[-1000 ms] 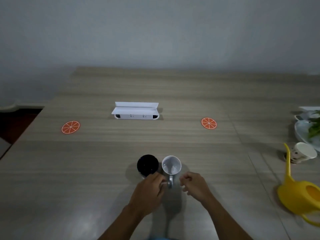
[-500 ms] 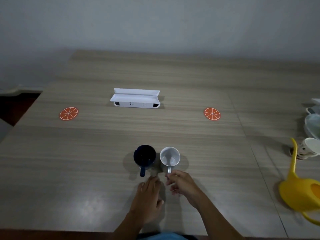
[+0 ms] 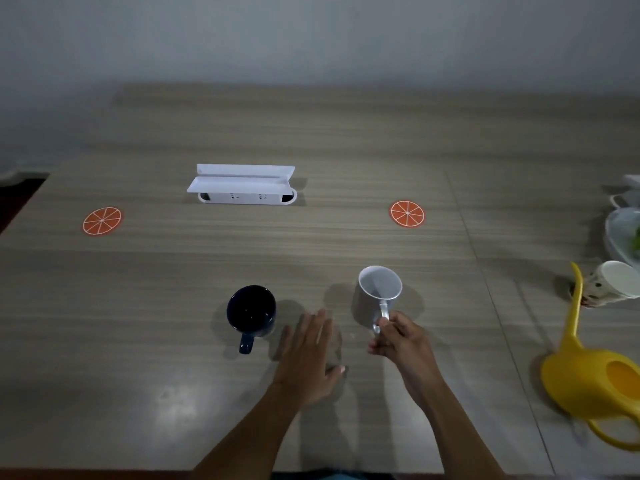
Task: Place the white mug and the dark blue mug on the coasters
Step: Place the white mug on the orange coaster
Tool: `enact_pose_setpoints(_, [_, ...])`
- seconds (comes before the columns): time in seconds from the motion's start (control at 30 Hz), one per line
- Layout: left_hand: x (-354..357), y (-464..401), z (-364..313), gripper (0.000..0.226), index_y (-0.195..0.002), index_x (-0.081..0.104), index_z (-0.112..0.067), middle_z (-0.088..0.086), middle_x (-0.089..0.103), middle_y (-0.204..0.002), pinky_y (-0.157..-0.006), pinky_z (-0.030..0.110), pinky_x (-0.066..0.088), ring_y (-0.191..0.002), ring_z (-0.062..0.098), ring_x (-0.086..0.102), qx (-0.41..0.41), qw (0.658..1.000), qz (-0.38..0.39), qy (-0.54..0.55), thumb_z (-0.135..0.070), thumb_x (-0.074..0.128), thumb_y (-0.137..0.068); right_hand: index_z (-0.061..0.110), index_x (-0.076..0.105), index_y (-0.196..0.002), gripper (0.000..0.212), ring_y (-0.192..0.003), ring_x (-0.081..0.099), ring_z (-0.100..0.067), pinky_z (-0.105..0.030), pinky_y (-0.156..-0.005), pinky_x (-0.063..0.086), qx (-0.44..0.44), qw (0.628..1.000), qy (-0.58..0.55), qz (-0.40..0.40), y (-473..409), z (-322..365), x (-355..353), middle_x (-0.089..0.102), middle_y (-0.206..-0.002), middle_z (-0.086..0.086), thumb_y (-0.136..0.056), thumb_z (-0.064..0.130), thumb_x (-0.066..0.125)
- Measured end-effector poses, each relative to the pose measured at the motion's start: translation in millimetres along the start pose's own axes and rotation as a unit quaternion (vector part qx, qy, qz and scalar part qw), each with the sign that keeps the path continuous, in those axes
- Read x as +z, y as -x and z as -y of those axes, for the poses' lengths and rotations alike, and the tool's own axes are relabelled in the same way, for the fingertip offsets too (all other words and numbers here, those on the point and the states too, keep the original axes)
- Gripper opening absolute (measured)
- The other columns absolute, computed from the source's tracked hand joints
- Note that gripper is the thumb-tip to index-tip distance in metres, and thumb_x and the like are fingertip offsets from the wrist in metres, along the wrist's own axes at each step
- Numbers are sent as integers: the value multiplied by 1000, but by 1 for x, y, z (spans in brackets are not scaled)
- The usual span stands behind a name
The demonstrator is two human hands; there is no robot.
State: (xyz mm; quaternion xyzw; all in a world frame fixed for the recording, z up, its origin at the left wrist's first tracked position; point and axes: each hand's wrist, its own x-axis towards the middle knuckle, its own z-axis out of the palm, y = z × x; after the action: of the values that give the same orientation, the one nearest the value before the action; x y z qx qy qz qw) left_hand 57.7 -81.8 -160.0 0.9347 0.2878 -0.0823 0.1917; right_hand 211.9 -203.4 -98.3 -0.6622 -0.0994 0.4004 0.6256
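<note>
My right hand (image 3: 398,341) grips the handle of the white mug (image 3: 375,296), which is lifted off the table and tilted slightly. The dark blue mug (image 3: 251,311) stands upright on the table to its left, handle pointing toward me. My left hand (image 3: 308,358) hovers flat and open just right of the blue mug's handle, holding nothing. Two orange-slice coasters lie farther back: the left coaster (image 3: 102,220) and the right coaster (image 3: 407,213), both bare.
A white socket box (image 3: 242,188) with its lid up sits in the table between the coasters. At the right edge are a yellow watering can (image 3: 588,372), a small patterned cup (image 3: 613,282) lying tilted, and a white dish (image 3: 623,233).
My right hand took the white mug by its handle and lifted it rightward, away from the blue mug. My left hand opened and drew back slightly.
</note>
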Motion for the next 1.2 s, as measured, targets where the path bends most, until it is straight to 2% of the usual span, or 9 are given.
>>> enact_pose_setpoints(0.2, [-18,-69,-19,96,-158,-4,-23,1,-4,-170,-123,58,4,-155,32,-6,-18,999,-24,26,-64,49,-89,7,67,-88,17,-67,65,-24,-40,-71,58,-12,999,-9,-38,-33,11,-31,62,-74,-9,-101,9,56])
enact_pose_setpoints(0.37, [-28,-148,-24,91,-156,8,-23,2,9,-169,-117,68,11,-155,33,3,-40,997,-60,35,-67,47,-86,8,70,-86,18,-69,64,-24,-37,-68,59,-33,995,-25,-87,-70,23,-37,61,-78,-12,-99,6,57])
enact_pose_setpoints(0.47, [-28,-182,-34,85,-156,12,-21,5,10,-169,-114,74,9,-155,34,5,-74,993,-81,37,-66,40,-89,11,73,-86,20,-67,62,-22,-38,-68,58,-41,991,-45,-118,-94,30,-37,63,-81,-10,-99,10,59])
enact_pose_setpoints(0.6, [-19,-194,-39,86,-156,15,-19,2,13,-169,-114,73,6,-155,29,5,-111,989,-99,27,-69,32,-88,11,71,-81,24,-64,62,-21,-37,-68,59,-51,987,-49,-148,-134,45,-36,60,-81,-13,-101,13,57])
enact_pose_setpoints(0.77, [-14,-199,-33,87,-158,15,-22,-1,12,-169,-117,70,5,-156,26,4,-113,988,-102,29,-71,34,-88,16,71,-78,27,-64,60,-22,-37,-70,59,-74,981,-58,-167,-185,61,-39,61,-83,-11,-101,14,57])
enact_pose_setpoints(1.0, [-13,-203,-30,88,-158,18,-23,-4,13,-169,-117,69,6,-156,24,6,-122,988,-87,37,-71,39,-87,14,68,-78,27,-59,60,-20,-33,-65,59,-99,976,-55,-189,-246,76,-49,57,-80,-17,-101,11,55])
enact_pose_setpoints(1.2, [-13,-204,-30,88,-155,28,-21,-2,23,-167,-116,71,11,-154,26,16,-122,988,-87,44,-70,47,-85,15,69,-75,30,-58,63,-18,-32,-64,60,-94,973,-70,-200,-268,79,-50,62,-66,-1,-100,8,55])
